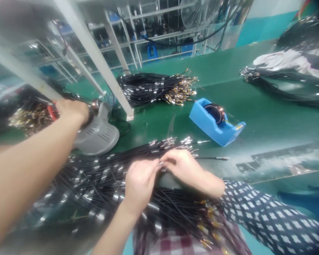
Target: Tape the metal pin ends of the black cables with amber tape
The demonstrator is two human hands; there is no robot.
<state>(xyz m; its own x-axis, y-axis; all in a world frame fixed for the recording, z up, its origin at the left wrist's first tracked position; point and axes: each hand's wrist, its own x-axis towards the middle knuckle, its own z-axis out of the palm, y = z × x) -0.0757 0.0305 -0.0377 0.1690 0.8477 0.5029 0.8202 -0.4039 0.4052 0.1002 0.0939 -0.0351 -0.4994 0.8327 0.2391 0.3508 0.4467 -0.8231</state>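
My left hand (pixel 140 182) and my right hand (pixel 183 168) meet at the middle of the table. Both pinch at a small silvery band (pixel 161 163), apparently on a thin black cable (pixel 212 158) whose metal tip sticks out to the right beyond my right hand. The fingers hide most of the held part. Under and behind my hands lies a wide bundle of black cables (pixel 95 184) with silver bands and tips. Another bunch, with yellow-wrapped ends (pixel 208 226), lies closest to me over a red-checked cloth (pixel 172 244).
A blue tape dispenser (pixel 215 127) stands ahead right. Behind lies a cable bundle (pixel 156 86) beside a white post (pixel 106 67). At left, another person's hand (pixel 73 109) is by red-handled pliers (pixel 52 111) and a grey device (pixel 99 136). More cables (pixel 279 86) lie far right.
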